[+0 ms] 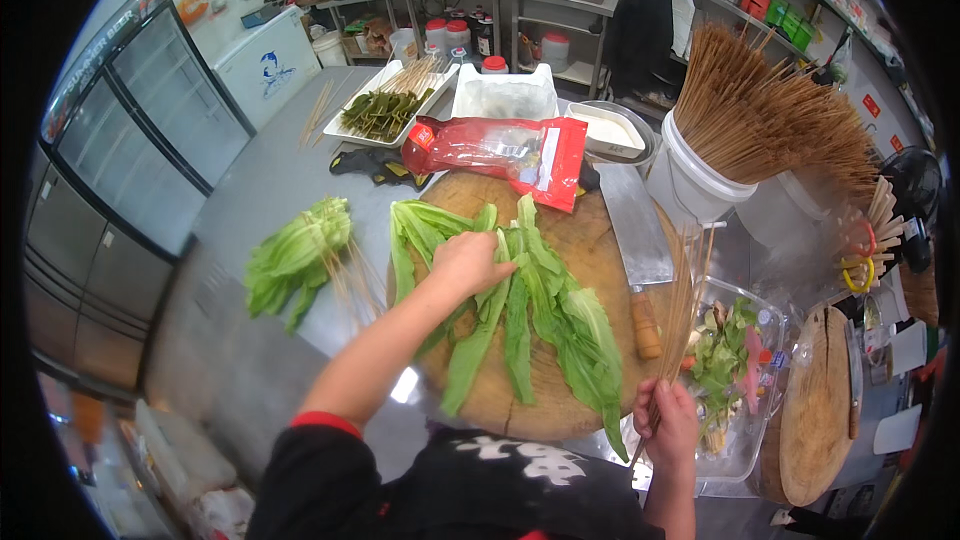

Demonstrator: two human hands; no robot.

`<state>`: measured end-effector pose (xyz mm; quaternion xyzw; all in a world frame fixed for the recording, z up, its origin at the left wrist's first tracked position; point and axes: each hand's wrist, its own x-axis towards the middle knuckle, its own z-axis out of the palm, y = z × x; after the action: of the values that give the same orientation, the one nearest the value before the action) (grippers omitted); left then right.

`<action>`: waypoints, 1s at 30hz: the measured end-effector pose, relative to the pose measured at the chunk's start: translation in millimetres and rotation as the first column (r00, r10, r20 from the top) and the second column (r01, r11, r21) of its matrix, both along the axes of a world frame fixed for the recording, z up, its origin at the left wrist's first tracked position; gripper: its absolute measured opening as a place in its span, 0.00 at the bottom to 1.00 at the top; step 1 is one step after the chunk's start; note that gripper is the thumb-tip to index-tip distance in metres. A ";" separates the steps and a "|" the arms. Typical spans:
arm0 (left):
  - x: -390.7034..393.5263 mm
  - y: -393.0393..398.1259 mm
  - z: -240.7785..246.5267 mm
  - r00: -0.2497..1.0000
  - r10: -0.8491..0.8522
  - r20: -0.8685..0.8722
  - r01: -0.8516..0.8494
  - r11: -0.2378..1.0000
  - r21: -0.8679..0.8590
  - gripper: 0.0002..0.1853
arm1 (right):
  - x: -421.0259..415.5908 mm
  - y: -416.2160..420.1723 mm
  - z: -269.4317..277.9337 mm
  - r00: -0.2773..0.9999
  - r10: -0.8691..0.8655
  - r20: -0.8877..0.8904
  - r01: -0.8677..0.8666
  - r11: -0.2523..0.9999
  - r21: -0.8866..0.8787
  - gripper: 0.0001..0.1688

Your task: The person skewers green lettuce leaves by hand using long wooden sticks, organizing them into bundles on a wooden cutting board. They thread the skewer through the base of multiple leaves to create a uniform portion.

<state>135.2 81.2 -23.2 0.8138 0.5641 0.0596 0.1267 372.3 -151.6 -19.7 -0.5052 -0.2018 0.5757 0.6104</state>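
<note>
Long green lettuce leaves (566,315) are spread over a round wooden chopping block (555,405). My left hand (469,262) is closed over leaves near the middle of the block, its fingertips partly hidden by the hand and the greens. A bundle of thin bamboo skewers (679,300) stands nearly upright in my right hand (666,416), at the block's near right edge. On the steel table left of the block lies a pile of skewered lettuce (300,259), its sticks pointing towards me. A cleaver (637,232) rests on the block's right side, wooden handle nearest me.
Behind the block are a red plastic food packet (487,154), a white tray of skewered dark-green leaves (360,136) and a white bucket (686,172) crammed with skewers. To the right stand a clear tub of vegetable scraps (739,457) and a second wooden block (814,420) with a knife (855,382).
</note>
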 end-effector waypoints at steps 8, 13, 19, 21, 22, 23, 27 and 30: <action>-21.9 -9.8 6.7 0.529 0.250 0.811 0.160 0.909 -0.384 0.07 | 5.0 2.8 6.1 0.953 0.204 0.223 -0.198 0.979 -0.047 0.08; -28.2 -33.8 27.3 0.161 0.511 0.844 0.513 0.687 -0.514 0.05 | 1.0 5.7 8.1 0.870 0.263 0.416 -0.276 0.961 -0.029 0.06; -15.1 -51.9 47.9 0.092 0.567 0.819 0.582 0.636 -0.506 0.15 | -1.5 6.6 8.7 0.781 0.313 0.540 -0.349 0.936 -0.038 0.06; -8.3 -59.3 60.3 0.117 0.563 0.818 0.571 0.636 -0.519 0.19 | -1.1 6.8 6.5 0.777 0.284 0.561 -0.329 0.944 -0.022 0.06; -7.4 -58.2 58.3 0.144 0.584 0.799 0.539 0.630 -0.558 0.21 | -1.2 6.8 5.3 0.775 0.273 0.570 -0.322 0.947 -0.016 0.06; -7.9 -56.2 54.9 0.152 0.576 0.803 0.536 0.635 -0.557 0.20 | -1.1 6.7 4.1 0.772 0.262 0.579 -0.315 0.949 -0.010 0.07; -11.1 -54.1 51.4 0.150 0.569 0.808 0.519 0.651 -0.554 0.17 | 4.6 4.8 1.1 0.807 0.237 0.541 -0.268 0.963 -0.021 0.07; -13.5 -54.7 53.8 0.170 0.567 0.806 0.527 0.639 -0.561 0.15 | 5.1 3.8 4.7 0.804 0.229 0.549 -0.260 0.965 -0.022 0.07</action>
<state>121.7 26.6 30.6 0.4164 0.3155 0.3243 0.7886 377.4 -147.7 -15.0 -0.6013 -0.4464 0.4755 0.4616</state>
